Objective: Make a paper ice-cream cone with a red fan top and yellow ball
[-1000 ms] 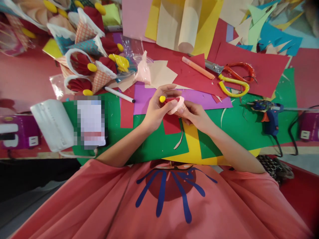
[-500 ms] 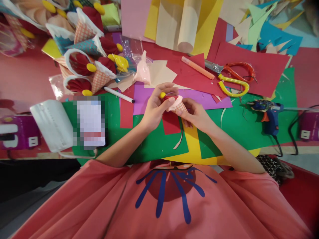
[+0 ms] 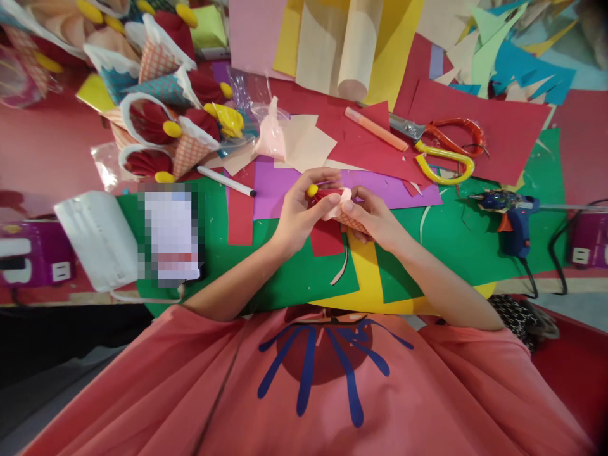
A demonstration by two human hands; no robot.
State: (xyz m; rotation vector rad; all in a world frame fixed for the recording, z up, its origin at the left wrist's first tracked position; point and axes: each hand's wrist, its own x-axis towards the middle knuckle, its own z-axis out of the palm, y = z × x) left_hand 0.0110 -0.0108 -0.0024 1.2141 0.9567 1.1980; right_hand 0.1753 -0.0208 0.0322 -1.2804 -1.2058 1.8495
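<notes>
Between my two hands is a small craft cone, with a checked orange-and-white body, a pale pink scalloped rim, a dark red pleated top and a yellow ball at its tip. My left hand grips the red end, its thumb lying near the pale rim. Around the checked part are the fingers of my right hand, with the thumb pressed on the rim. Fingers hide much of the cone. Below it lie a red strip and a green sheet. Similar larger cones are piled at the upper left.
Scissors and an orange marker lie on red sheets. A blue glue gun with a cord is at the right. At the left are a white pen, a blurred phone and a white box-like device. Coloured scraps lie far right.
The cone has tilted and dropped slightly, its checked end now more covered by my right hand. My right thumb has moved up onto the pale rim.
</notes>
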